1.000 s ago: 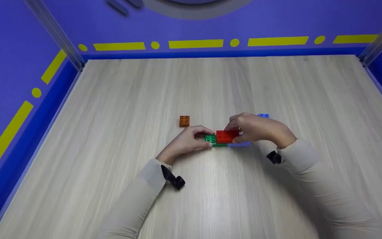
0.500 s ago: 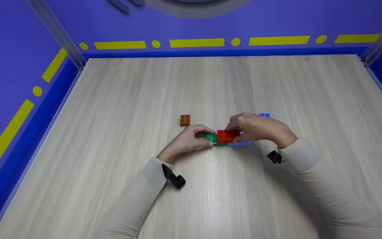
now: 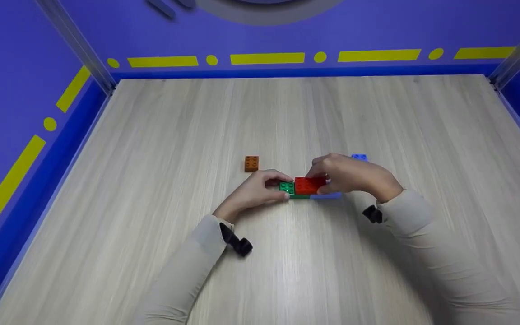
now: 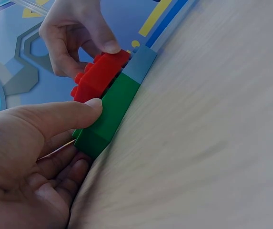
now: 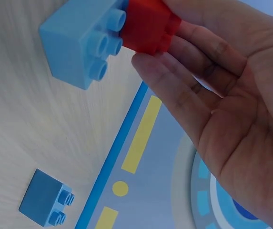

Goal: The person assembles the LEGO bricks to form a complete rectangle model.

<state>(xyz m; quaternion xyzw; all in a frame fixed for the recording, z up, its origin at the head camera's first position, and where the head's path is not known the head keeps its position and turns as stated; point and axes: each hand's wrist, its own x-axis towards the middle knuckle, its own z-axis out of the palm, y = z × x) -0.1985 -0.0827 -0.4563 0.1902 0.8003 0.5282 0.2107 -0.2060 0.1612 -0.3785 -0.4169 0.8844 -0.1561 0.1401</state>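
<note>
A green brick (image 4: 110, 117) and a light blue brick (image 5: 72, 43) stand end to end on the table. Across their joint sits a red brick (image 3: 307, 185), its studs facing up; a thin gap shows under part of it in the left wrist view. My left hand (image 3: 260, 190) pinches the left end of the green brick between thumb and fingers. With thumb and fingertips my right hand (image 3: 350, 175) grips the right part of the red brick. Studs of the light blue brick show beyond the red one in the right wrist view.
An orange-brown brick (image 3: 251, 164) lies on the wooden table (image 3: 197, 135) behind my left hand. A small blue brick (image 5: 43, 198), partly hidden by my right hand in the head view, lies farther back. Blue walls (image 3: 264, 40) border the table.
</note>
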